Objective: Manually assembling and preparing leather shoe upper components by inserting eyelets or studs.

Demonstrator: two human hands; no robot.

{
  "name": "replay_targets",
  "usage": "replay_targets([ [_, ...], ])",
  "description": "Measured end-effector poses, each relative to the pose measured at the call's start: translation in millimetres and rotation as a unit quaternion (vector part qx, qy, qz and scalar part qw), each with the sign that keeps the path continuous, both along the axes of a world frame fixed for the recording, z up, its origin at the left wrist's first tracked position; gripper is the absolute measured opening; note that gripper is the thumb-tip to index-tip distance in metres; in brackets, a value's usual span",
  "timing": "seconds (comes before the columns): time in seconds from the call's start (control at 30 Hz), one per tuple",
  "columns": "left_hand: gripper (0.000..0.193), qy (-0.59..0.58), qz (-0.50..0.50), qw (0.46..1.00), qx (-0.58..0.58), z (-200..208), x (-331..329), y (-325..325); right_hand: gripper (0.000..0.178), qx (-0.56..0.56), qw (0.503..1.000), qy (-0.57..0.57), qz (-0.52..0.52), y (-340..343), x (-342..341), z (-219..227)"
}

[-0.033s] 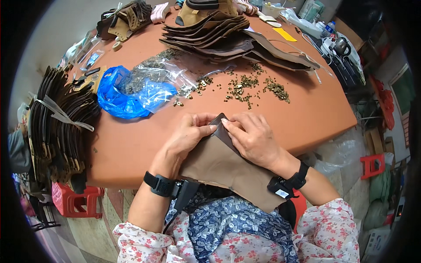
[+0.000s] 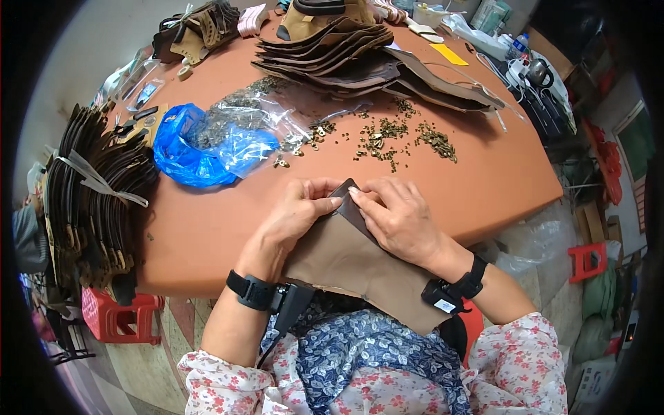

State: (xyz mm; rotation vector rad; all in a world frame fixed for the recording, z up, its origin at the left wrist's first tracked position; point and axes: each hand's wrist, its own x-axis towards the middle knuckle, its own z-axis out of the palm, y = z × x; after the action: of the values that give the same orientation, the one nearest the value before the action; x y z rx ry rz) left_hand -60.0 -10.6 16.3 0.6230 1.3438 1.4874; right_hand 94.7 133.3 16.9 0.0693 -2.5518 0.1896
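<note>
A flat brown leather piece, with a darker strip near its upper corner, slopes from the table edge down over my lap. My left hand pinches that corner from the left, thumb on top and fingers behind. From the right, my right hand grips the same corner, its thumb pressed close to the tip. Whether a small part sits between the fingers is hidden. Beyond my hands lie loose heaps of small brass-coloured metal hardware pieces. A clear plastic bag of similar small parts rests in a blue plastic bag.
A tied stack of dark leather pieces stands at the table's left edge. Another stack of brown leather pieces lies at the back. Scissors, a tape roll and a yellow card are on the orange table. Red stools stand below.
</note>
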Motion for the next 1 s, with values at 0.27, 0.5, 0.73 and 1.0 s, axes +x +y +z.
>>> replay_targets([
  [0.27,0.028,0.019,0.015,1.000,-0.007,1.4,4.6,-0.2,0.024,-0.274,0.957,-0.093,0.005,28.2,-0.9,17.6],
  [0.5,0.027,0.040,0.019,0.999,-0.015,-2.1,4.7,1.0,0.016,-0.225,0.950,-0.142,-0.165,69.1,-2.2,26.4],
  [0.73,0.025,0.071,0.028,0.997,-0.020,-1.8,6.6,3.0,0.015,-0.157,0.958,-0.160,-0.179,84.4,-8.9,11.8],
  [1.0,0.020,0.089,0.035,0.995,-0.020,-2.9,5.6,1.9,0.012,-0.109,0.964,-0.169,-0.173,81.8,-21.7,11.8],
])
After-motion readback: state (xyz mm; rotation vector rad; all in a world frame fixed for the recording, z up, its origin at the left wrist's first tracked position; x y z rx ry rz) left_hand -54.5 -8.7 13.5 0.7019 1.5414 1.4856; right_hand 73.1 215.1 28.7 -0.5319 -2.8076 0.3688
